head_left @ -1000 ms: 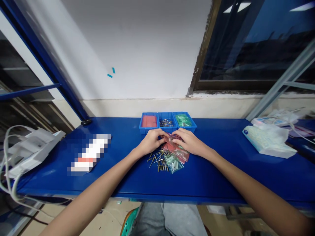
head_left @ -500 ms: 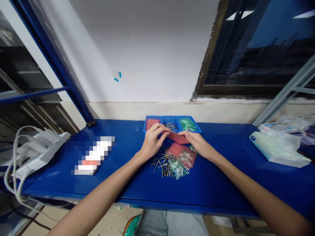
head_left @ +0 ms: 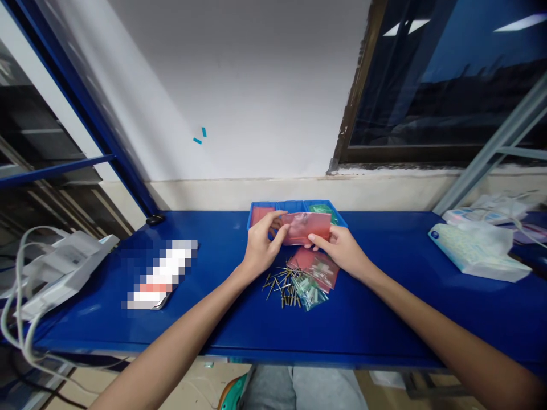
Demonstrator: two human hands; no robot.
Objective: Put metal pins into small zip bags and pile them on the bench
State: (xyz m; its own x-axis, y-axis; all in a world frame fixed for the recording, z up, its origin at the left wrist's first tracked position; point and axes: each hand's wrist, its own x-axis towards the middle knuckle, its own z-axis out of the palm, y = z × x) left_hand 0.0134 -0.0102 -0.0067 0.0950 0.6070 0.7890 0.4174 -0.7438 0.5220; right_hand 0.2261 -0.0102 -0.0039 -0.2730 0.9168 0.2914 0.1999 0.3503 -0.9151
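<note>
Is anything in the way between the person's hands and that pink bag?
Nothing visible. The left hand pinches the pink bag at its left edge and the right hand grips its lower right corner, holding it up in front of the blue bins.

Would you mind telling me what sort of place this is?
Probably a small-parts sorting or packing bench: a blue worktable, three small blue plastic bins by the wall, and loose metal pins beside small plastic bags.

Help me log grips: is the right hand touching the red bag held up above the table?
Touching. The head view shows the right hand pinching the red bag at its lower right edge.
</note>
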